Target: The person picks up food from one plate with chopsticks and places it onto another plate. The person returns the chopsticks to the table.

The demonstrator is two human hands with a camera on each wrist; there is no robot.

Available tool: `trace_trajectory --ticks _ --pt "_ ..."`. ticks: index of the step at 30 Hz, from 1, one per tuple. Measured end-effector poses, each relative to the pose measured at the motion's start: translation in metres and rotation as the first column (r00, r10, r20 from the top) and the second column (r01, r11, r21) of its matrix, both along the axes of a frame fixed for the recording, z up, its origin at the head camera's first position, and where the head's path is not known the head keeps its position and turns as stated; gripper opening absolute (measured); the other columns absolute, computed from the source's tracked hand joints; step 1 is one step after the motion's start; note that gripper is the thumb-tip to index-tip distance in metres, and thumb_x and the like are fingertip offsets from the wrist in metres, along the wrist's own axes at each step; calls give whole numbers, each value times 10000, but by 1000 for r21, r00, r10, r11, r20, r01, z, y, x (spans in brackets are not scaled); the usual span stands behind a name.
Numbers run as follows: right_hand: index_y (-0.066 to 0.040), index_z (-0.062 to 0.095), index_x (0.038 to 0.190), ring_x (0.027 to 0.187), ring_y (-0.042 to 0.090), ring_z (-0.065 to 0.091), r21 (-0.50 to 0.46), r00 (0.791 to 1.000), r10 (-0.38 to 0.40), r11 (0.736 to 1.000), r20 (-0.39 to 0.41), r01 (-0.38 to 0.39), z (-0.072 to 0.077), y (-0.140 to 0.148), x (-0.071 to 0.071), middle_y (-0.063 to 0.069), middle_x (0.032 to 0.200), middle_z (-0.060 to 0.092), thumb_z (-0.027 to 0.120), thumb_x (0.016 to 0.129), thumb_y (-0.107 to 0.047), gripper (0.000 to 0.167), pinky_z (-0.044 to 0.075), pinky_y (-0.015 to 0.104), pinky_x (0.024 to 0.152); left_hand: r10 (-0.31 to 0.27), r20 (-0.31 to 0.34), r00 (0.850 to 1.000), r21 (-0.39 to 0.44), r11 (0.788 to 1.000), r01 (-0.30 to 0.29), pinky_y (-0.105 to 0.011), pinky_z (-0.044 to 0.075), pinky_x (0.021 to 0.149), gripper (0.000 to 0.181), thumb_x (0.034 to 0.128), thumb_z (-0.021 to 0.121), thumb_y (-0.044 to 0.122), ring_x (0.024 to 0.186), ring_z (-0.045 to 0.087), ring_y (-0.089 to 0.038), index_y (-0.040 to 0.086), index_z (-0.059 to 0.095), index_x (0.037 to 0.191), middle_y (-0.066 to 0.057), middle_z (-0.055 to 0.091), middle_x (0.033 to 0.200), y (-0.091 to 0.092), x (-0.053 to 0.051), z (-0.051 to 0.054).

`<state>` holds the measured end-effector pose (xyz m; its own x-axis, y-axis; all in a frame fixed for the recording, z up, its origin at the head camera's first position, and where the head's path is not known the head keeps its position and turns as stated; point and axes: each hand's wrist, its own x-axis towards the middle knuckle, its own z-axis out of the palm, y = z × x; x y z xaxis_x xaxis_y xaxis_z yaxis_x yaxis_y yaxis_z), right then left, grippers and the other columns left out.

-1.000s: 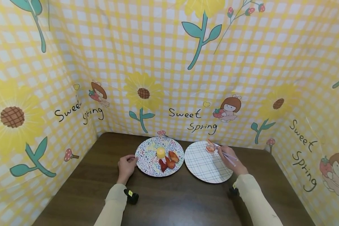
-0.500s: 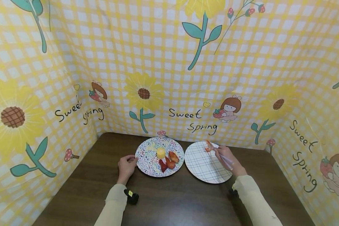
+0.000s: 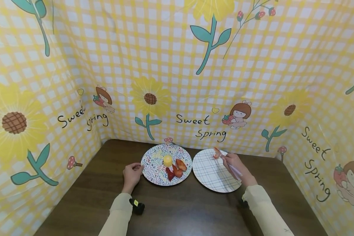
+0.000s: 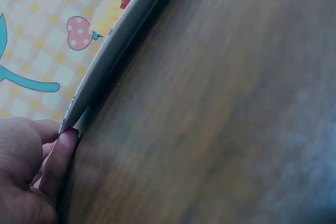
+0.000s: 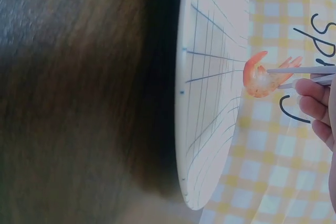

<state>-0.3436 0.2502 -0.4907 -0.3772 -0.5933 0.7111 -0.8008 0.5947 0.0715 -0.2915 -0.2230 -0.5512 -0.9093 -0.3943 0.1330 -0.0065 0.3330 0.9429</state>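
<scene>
My left hand point(image 3: 132, 174) pinches the left rim of a colourful speckled plate point(image 3: 153, 173), thumb above and a finger beneath it in the left wrist view. On this plate sit a yellow cylindrical piece point(image 3: 167, 160) and several red-orange food pieces point(image 3: 177, 171). My right hand point(image 3: 239, 166) holds a pair of pale purple chopsticks point(image 5: 302, 70) over a white plate with a blue line grid point(image 3: 207, 170). Between the chopstick tips is a curled orange-pink shrimp point(image 5: 258, 81), near the far side of the white plate. In the head view that hand hides part of the plate's right side.
The two plates stand side by side, nearly touching, on a dark wooden table point(image 3: 177, 209). A yellow checked cloth point(image 3: 177, 85) with flowers and lettering hangs close behind the table and along both sides.
My right hand has shifted slightly left, and the shrimp between the chopsticks has turned and appears raised from the white plate. The left hand stays at the speckled plate's rim.
</scene>
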Motion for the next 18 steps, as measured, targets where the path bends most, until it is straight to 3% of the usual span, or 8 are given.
trace_trajectory --ticks 3,8,13,18 --pt "13 694 841 565 175 467 -13 1000 0 1000 0 0 -2 -2 0 66 668 531 487 1056 -100 319 425 302 521 -3 -3 1000 2 1000 3 -176 533 580 251 943 724 111 760 693 -186 -87 718 1097 -246 728 987 0 0 -1" --pt "25 703 853 606 205 497 -8 1000 0 1000 -18 0 1 -4 0 85 701 567 629 875 52 81 447 354 561 -5 -4 1000 -1 1000 5 -171 529 581 246 945 721 107 764 692 -183 -87 718 1096 -249 726 985 -1 -1 -2" --pt "0 705 849 650 232 527 2 999 1 1000 -44 0 3 -6 0 81 733 592 656 834 55 74 452 402 595 -3 2 1000 -8 1000 3 -175 534 584 255 949 718 115 771 698 -194 -87 716 1105 -247 728 993 0 -1 -1" --pt "21 737 894 621 221 519 -19 999 22 1000 -50 -23 8 -12 4 84 718 584 680 792 87 134 453 375 568 8 8 1000 -4 1000 -8 -190 550 584 251 948 720 119 744 686 -154 -79 723 1102 -232 732 982 0 -1 0"
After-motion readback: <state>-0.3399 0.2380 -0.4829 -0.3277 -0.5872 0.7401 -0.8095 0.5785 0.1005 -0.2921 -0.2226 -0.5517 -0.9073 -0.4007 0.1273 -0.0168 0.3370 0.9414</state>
